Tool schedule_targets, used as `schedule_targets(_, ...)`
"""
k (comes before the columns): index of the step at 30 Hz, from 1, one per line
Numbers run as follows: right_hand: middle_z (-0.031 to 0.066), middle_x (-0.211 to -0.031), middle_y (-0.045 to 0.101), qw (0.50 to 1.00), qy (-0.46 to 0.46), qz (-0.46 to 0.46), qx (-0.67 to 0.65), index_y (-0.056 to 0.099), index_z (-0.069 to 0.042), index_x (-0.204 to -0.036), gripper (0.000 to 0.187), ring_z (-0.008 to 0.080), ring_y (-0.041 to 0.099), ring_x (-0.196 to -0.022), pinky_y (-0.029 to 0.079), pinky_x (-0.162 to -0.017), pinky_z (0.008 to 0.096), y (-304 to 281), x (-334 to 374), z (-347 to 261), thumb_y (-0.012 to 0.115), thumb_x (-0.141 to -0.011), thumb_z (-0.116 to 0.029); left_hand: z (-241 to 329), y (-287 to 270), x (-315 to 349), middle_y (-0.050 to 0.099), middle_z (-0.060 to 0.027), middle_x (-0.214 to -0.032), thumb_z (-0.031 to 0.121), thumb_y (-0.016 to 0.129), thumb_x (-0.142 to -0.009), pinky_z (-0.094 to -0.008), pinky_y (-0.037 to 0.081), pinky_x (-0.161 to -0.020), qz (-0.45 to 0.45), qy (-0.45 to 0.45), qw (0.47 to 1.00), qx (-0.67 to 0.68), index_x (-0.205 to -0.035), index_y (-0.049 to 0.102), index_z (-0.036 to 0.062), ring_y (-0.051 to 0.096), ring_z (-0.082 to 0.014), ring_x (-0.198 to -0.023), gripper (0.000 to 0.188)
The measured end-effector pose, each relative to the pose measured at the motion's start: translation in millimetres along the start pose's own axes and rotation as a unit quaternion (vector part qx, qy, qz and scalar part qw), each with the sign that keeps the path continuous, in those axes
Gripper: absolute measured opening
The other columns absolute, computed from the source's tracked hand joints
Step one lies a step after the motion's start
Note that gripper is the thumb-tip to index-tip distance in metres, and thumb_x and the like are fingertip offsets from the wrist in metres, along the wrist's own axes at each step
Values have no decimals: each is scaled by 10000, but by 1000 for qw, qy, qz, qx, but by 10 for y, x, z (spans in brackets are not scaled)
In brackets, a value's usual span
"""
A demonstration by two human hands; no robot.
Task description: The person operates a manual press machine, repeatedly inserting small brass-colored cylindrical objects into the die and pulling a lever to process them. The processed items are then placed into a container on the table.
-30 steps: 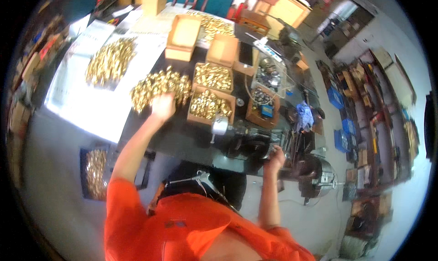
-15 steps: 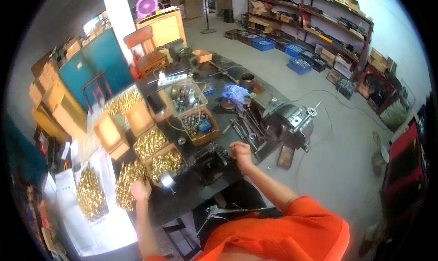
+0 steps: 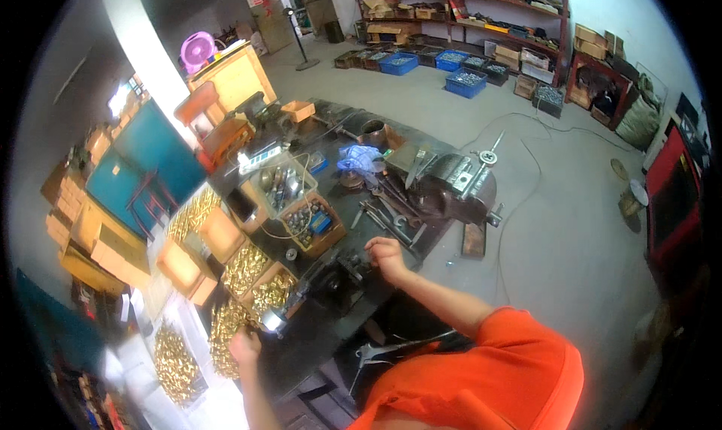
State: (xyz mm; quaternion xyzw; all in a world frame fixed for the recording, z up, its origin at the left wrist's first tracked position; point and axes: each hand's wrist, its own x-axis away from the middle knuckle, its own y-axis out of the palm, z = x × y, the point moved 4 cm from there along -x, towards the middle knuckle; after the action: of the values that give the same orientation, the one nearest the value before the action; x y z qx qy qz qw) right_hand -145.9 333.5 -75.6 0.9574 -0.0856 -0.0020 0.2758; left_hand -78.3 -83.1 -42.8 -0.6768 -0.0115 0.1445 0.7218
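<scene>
My left hand (image 3: 245, 345) is closed at the right edge of a heap of small brass fittings (image 3: 224, 332); anything between its fingers is too small to make out. My right hand (image 3: 386, 261) is curled, fingers bent, at the right side of a dark bench fixture (image 3: 335, 286). Whether it grips a part of that fixture is hidden. Between my hands a small bright metal block (image 3: 272, 321) stands by the fixture. An open box of brass fittings (image 3: 272, 293) lies just beyond my left hand, with another brass-filled box (image 3: 245, 268) behind it.
A second brass heap (image 3: 175, 364) lies on white paper (image 3: 147, 381) at left. Wrenches (image 3: 395, 216), a blue cloth (image 3: 359, 159) and a heavy round chuck (image 3: 455, 180) occupy the bench's far right. A wooden box of metal parts (image 3: 323, 238) stands beyond the fixture. Blue crates (image 3: 466, 83) sit on the floor.
The whole view has turned, so the bench appears rotated and shifted. My left hand has drawn slightly back from the brass heap. My right hand stays beside the fixture.
</scene>
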Motion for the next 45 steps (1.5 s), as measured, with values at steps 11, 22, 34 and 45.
schedule_targets(11,25,-561,447,999,10,12,-28,553,33,-718,121,98,358,-477,283,-430,258,-17,-58,9,447,-714,-25,-40,60,328,519,-122,-543,87,614,-629,-360,438,-459,169,70,972,150,-663,509,9,508,-241,-451,134)
schedule_targets(22,14,-588,450,997,8,53,48,582,2,-780,123,106,398,-488,330,-453,234,-176,-76,113,479,-729,-42,403,-373,728,579,-96,-730,77,570,-763,-303,483,-588,-54,-61,708,701,-940,539,-42,582,-183,-633,216)
schedule_targets(34,-15,-619,381,995,28,36,94,523,20,-854,189,71,328,-525,272,-455,213,-144,-165,161,479,-828,-162,754,-505,423,603,-119,-774,27,542,-826,-283,500,-629,-102,49,601,791,-938,536,-73,607,-182,-667,150)
schedule_targets(45,-27,-614,411,994,0,4,108,531,11,-819,135,57,315,-500,244,-440,199,30,114,-215,477,-783,-107,735,-586,403,592,-72,-749,-24,561,-797,-250,489,-621,-102,96,604,785,-907,554,-39,590,-138,-650,111)
